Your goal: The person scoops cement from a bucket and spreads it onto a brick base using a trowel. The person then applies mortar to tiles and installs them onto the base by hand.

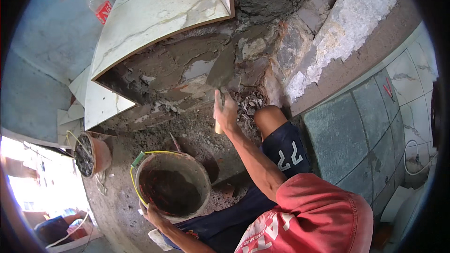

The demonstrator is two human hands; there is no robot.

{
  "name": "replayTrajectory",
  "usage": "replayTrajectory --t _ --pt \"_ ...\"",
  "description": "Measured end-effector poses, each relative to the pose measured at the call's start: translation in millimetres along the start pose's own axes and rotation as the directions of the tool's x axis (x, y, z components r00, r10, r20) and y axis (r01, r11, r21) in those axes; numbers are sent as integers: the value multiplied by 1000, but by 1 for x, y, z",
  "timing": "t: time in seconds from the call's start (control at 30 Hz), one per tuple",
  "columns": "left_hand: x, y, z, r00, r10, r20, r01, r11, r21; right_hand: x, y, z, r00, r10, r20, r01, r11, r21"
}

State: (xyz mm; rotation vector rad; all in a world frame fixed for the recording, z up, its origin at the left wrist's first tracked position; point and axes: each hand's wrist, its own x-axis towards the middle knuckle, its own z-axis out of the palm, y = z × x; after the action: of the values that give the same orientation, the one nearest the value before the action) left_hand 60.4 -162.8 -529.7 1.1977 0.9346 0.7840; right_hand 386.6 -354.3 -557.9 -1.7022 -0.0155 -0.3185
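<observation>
My right hand (225, 112) is closed round the pale wooden handle of a trowel (222, 71). The trowel's grey blade points up and lies against, or very close to, the rough mortar-smeared wall (173, 61). Lower down, my left hand (156, 216) grips the near-left rim of a round bucket (206, 178), beside its yellow handle with a green grip. Dark wet mortar (173, 189) lies inside the bucket. Part of the left hand's grip is hidden by the rim.
Marble-patterned tiles (159, 7) overhang the wall at upper left. Grey-green tiles (335, 131) lie at right, with a red tool (388, 89) on them. A second bucket (100, 153) stands at left. A bottle (99, 7) is at upper left. Rubble (197, 133) covers the ground.
</observation>
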Motion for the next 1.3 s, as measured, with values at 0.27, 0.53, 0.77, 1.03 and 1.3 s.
replayTrajectory --t 0.27,0.53,0.77,1.03,1.3 --pt "7 -22 -32 989 11 -147 21 977 213 44 70 3 977 30 -213 -47 996 -73" --pt "9 -17 -17 997 -41 -67 47 996 79 -40 93 9 993 97 -69 -116 922 -369" --pt "-6 -6 -8 999 -14 -53 15 1000 23 13 22 -3 904 423 58 -384 747 542" --pt "5 -7 15 999 -23 30 21 998 67 -111 109 31 940 265 215 -247 963 -106" --pt "10 -1 5 999 -34 3 33 986 166 -74 -52 -68 263 263 928 406 843 -353"
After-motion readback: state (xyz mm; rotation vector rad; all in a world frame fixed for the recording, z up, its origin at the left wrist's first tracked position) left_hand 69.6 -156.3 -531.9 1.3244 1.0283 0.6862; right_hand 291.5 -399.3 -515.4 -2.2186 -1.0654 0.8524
